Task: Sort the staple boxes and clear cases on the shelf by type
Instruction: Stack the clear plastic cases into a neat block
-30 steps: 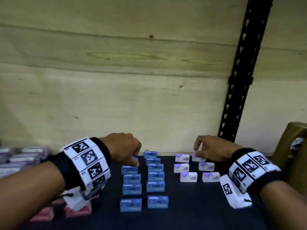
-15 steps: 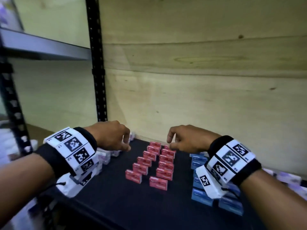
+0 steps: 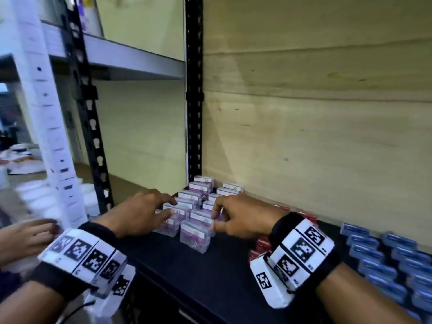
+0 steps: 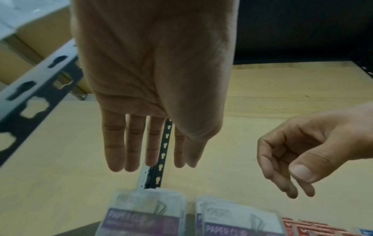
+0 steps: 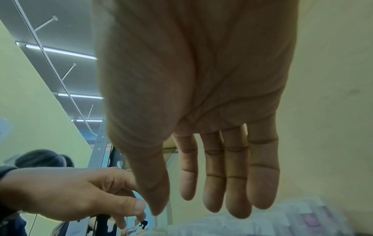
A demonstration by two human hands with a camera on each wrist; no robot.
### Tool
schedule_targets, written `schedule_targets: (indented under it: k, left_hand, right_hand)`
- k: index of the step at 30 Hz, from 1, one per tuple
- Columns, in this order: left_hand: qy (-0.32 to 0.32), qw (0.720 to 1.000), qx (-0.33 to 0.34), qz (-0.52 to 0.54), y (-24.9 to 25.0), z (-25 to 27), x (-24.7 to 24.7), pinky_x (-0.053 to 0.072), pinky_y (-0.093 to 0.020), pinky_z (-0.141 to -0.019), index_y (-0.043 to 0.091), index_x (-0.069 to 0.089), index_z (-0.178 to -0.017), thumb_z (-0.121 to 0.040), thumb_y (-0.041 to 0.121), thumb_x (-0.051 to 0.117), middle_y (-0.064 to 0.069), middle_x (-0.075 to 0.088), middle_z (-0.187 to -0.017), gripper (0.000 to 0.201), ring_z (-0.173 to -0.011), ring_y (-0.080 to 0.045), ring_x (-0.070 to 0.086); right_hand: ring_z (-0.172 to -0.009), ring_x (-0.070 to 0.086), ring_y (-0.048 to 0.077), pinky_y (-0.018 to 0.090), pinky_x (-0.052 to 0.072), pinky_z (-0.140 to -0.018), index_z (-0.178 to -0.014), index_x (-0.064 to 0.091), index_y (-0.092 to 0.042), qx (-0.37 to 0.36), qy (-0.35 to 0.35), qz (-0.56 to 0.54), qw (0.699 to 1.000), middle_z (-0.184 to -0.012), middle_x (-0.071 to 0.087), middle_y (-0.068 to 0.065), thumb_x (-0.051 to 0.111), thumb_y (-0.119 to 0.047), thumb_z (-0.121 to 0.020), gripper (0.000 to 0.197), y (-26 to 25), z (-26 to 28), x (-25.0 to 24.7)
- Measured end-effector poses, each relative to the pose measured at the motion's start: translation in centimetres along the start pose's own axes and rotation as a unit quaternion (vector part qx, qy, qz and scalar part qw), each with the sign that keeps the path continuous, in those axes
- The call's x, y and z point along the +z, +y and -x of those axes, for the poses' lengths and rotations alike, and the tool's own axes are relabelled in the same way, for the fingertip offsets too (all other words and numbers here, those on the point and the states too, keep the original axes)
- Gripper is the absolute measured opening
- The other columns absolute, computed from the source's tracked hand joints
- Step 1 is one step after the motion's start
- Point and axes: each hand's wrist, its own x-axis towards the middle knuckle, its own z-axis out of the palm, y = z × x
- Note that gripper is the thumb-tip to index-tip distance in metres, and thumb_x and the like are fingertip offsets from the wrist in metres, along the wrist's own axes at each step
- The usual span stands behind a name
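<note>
Both hands hover open and empty, left hand [image 3: 142, 213] and right hand [image 3: 238, 216], over two rows of clear cases [image 3: 195, 236] at the shelf's [image 3: 210, 284] left end; these look light, rigid, slippery, best pinched by their side walls.

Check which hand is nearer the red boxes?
Right. The right hand hovers just left of the red boxes, its wrist over them; the left hand is farther left, beyond the clear cases.

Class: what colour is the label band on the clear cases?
Purple, on the clear cases; best in the left wrist view.
</note>
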Motion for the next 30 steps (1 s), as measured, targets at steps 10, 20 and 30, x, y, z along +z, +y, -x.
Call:
schedule_targets:
  k: [10, 20, 30]
  left_hand:
    - [0.009, 0.994, 0.018, 0.109, -3.2, -1.3, 3.6, 0.036, -0.02, -0.09, 0.038, 0.052, -0.135, -0.099, 0.048, 0.041, 0.005, 0.052, -0.139, 0.039, -0.105, -0.007, 0.051]
    - [0.019, 0.99, 0.009, 0.143, -3.3, -1.2, 3.8, 0.033, -0.015, -0.081, 0.041, 0.061, -0.125, -0.098, 0.045, 0.049, 0.013, 0.059, -0.13, 0.03, -0.097, 0.0, 0.047]
    - [-0.107, 0.982, 0.035, 0.153, -2.2, -1.2, 2.0, 0.043, -0.029, -0.098, 0.052, 0.062, -0.118, -0.091, 0.055, 0.054, 0.02, 0.053, -0.136, 0.028, -0.113, -0.004, 0.053]
  right_hand:
    - [-0.091, 0.061, 0.015, 0.033, 0.051, -0.08, -0.11, 0.058, -0.033, 0.013, -0.016, 0.031, 0.999, -0.105, 0.066, -0.008, 0.07, -0.047, -0.086, 0.03, -2.2, -4.0, 2.0]
    - [-0.095, 0.062, 0.016, 0.035, 0.052, -0.088, -0.11, 0.062, -0.032, 0.009, -0.027, 0.013, 1.0, -0.106, 0.068, -0.006, 0.076, -0.039, -0.083, 0.032, -2.5, -4.4, 2.6]
    - [-0.086, 0.064, 0.0, 0.021, 0.047, -0.073, -0.109, 0.066, -0.037, 0.016, -0.067, -0.019, 0.997, -0.099, 0.072, -0.015, 0.074, -0.048, -0.083, 0.029, -1.3, -1.9, 1.6]
